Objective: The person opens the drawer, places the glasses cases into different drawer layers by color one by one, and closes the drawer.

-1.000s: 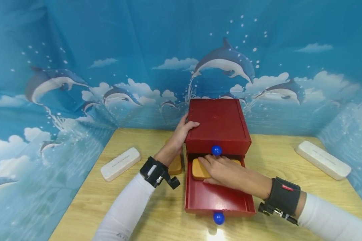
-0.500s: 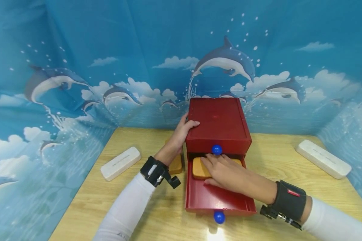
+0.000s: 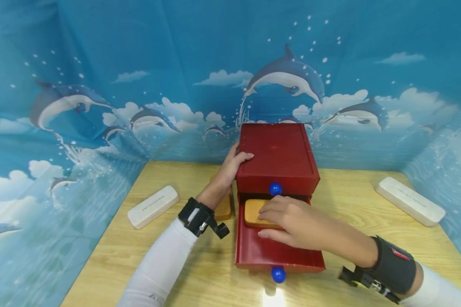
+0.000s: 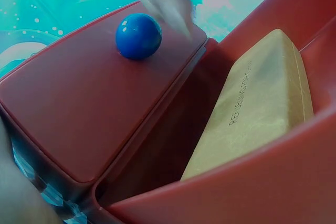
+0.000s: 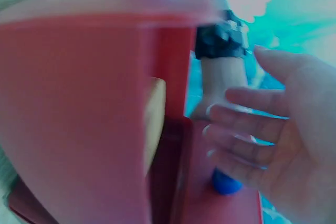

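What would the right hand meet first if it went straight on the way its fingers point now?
Probably the left wrist, by the head view. The height of the right hand over the open lower drawer is unclear; if low, the drawer's left wall could come first.

The red drawer box (image 3: pixel 275 147) looks like smooth plastic with a soft sheen, its round blue knob (image 4: pixel 138 36) glossier. The tan case (image 4: pixel 244 108) appears faintly mottled and leather-like; the bench (image 3: pixel 107 256), wood-grained; the dolphin backdrop (image 3: pixel 169 55), creased cloth.
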Available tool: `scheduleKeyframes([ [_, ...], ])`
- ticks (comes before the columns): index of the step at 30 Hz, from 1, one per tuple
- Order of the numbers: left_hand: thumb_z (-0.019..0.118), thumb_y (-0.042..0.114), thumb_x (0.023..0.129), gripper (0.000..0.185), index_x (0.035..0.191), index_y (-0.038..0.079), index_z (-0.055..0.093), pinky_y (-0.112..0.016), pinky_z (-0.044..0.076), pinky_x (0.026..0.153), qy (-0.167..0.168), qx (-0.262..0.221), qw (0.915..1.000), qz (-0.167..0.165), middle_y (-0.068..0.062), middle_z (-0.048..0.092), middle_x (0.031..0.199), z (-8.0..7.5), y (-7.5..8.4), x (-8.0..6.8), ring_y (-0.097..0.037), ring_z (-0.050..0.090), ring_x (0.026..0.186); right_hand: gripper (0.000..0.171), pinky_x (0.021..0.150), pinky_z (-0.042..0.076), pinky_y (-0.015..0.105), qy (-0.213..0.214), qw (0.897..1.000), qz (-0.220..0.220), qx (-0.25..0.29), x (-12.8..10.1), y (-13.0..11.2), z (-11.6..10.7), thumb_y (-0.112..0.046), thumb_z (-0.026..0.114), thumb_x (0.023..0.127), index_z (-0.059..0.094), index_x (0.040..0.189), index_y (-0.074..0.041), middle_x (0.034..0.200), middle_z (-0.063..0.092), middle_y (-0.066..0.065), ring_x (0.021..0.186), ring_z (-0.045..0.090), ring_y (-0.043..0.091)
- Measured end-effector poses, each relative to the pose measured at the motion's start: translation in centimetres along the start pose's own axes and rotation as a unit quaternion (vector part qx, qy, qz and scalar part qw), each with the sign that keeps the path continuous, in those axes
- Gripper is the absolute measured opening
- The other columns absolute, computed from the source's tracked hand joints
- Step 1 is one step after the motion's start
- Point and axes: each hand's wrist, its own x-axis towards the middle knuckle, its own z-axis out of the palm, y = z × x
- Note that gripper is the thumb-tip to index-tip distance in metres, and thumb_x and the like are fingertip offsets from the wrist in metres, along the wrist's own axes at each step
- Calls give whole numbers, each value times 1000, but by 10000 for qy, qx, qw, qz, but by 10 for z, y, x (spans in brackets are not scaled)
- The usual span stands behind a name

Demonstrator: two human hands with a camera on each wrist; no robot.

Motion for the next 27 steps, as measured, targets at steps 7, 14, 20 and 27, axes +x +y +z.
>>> scheduleKeyframes([
  [7, 62, 42, 95, 83, 166, 33, 18, -52, 44, 113, -35, -116, 9999, -32, -9, 47, 154, 0, -2, 1, -32, 56, 133, 19, 95, 56, 27, 1654, 9840, 76, 655, -8, 17, -21, -18, 80, 90, 78, 109, -15, 114, 76, -2, 110, 66, 13],
  [14, 61, 42, 95, 84, 166, 36, 17, -49, 49, 107, -63, -170, 9998, -23, -7, 48, 152, -3, -1, 2, -31, 58, 130, 32, 100, 52, 53, 2298, 9486, 2110, 534, -17, 37, -26, -17, 73, 96, 71, 126, -5, 141, 63, 12, 134, 51, 33],
  [20, 61, 41, 96, 83, 166, 35, 17, -49, 51, 105, -87, -195, 9998, 32, -8, 49, 151, -3, -1, 0, -31, 60, 128, 62, 105, 49, 65, 2118, 8909, 3694, 1580, -23, 65, -23, -45, 56, 106, 49, 151, -3, 153, 51, 24, 133, 56, 45],
  [27, 61, 41, 96, 81, 165, 36, 18, -47, 52, 103, -146, -249, 9995, 100, -7, 50, 150, -2, -2, 0, -30, 60, 127, 86, 115, 41, 64, 1481, 8338, 4338, 3078, -24, 86, -21, -57, 49, 104, 16, 167, -8, 167, 31, 26, 151, 37, 47],
])
